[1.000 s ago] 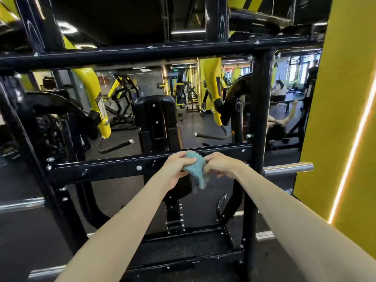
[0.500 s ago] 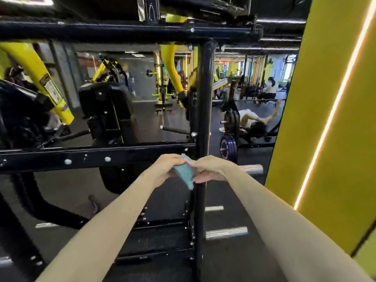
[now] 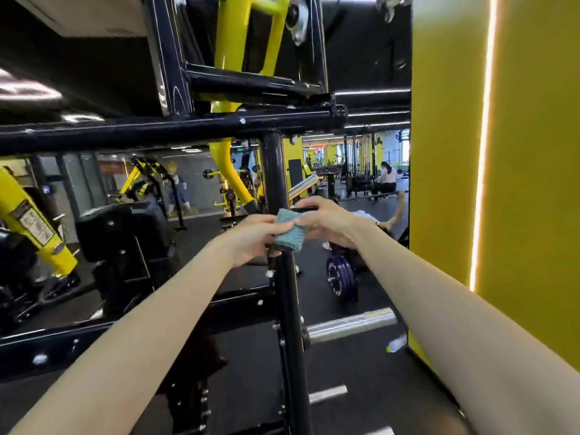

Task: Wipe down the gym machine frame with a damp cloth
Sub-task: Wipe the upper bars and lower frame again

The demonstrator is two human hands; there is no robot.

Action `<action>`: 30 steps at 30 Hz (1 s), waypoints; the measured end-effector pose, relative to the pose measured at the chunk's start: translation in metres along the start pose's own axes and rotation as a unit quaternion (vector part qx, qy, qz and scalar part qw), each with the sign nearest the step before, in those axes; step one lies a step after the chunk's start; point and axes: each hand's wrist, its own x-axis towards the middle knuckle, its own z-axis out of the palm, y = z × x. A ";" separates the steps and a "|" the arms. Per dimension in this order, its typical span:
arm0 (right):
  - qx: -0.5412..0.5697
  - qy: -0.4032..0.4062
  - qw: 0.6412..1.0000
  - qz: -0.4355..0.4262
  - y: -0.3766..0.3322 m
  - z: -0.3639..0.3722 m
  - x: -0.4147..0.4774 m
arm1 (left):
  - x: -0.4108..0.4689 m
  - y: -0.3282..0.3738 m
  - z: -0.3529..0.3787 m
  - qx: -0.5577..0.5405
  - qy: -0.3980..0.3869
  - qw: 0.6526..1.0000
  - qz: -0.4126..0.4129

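Nothing legible — warning label (image 3: 29, 221) blurred; weight plate (image 3: 340, 277) lettering too small.

Solid teal-blue looped-weave cloth (image 3: 287, 232) against glossy black tubular steel frame post (image 3: 276, 171). Bright yellow curved machine arm (image 3: 224, 171). Purple round weight plate (image 3: 340, 279) with pale lettering. Chrome-silver plate peg (image 3: 348, 324). Flat yellow wall panel (image 3: 448, 120) with white glowing strip (image 3: 483, 152).

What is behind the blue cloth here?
The black upright post of the frame runs behind the cloth, which the left hand and right hand grip. The stretch of post behind it is covered.
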 end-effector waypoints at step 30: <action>-0.139 0.120 0.961 -0.208 -0.151 -0.237 0.288 | 0.253 0.278 -0.048 0.612 0.459 0.634 0.111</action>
